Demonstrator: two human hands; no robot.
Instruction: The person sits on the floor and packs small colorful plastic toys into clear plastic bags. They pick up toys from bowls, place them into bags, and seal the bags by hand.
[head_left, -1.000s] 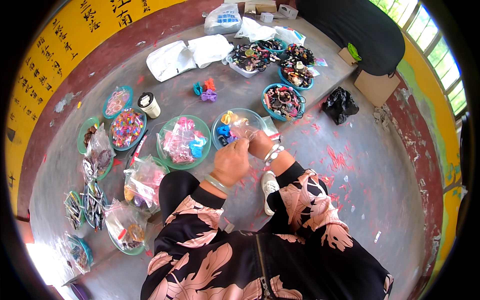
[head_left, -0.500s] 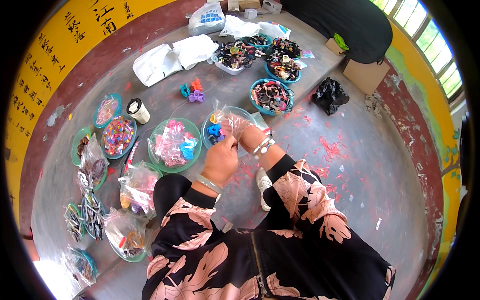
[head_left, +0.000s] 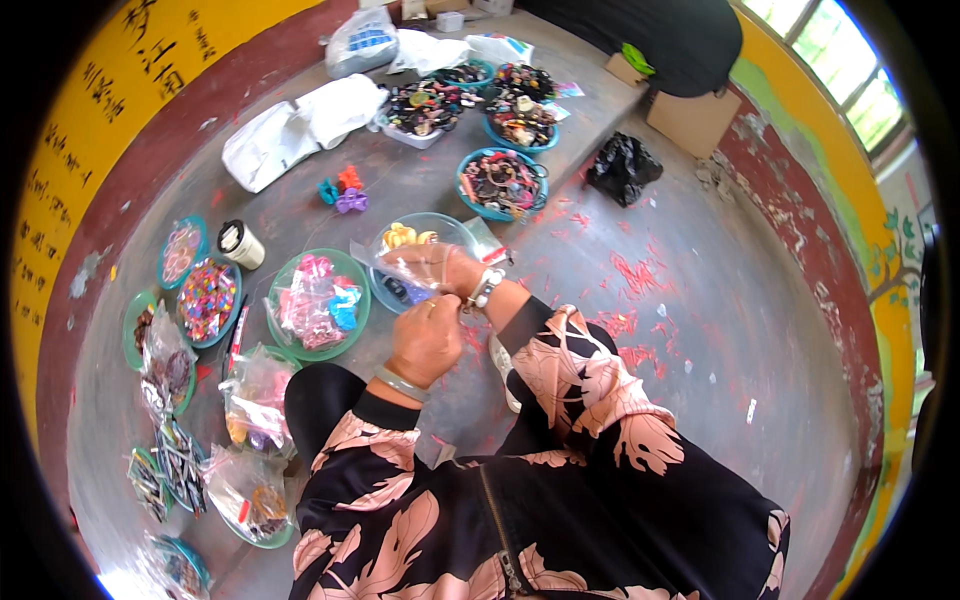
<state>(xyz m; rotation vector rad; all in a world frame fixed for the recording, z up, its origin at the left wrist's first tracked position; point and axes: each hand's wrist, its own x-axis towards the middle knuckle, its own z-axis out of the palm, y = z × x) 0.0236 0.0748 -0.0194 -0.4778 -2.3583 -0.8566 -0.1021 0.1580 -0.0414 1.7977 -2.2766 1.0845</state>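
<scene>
Over the teal-rimmed bowl of clips (head_left: 440, 232), your right hand (head_left: 450, 268) pinches shut on the small clear plastic bag (head_left: 400, 265), stretching leftward; your left hand (head_left: 425, 340), loosely curled with its grasp unclear, sits just below it.

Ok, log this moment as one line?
left hand: closed, at bag's edge | right hand: holding clear plastic bag | below: teal bowl of small coloured pieces | surface: concrete floor
</scene>
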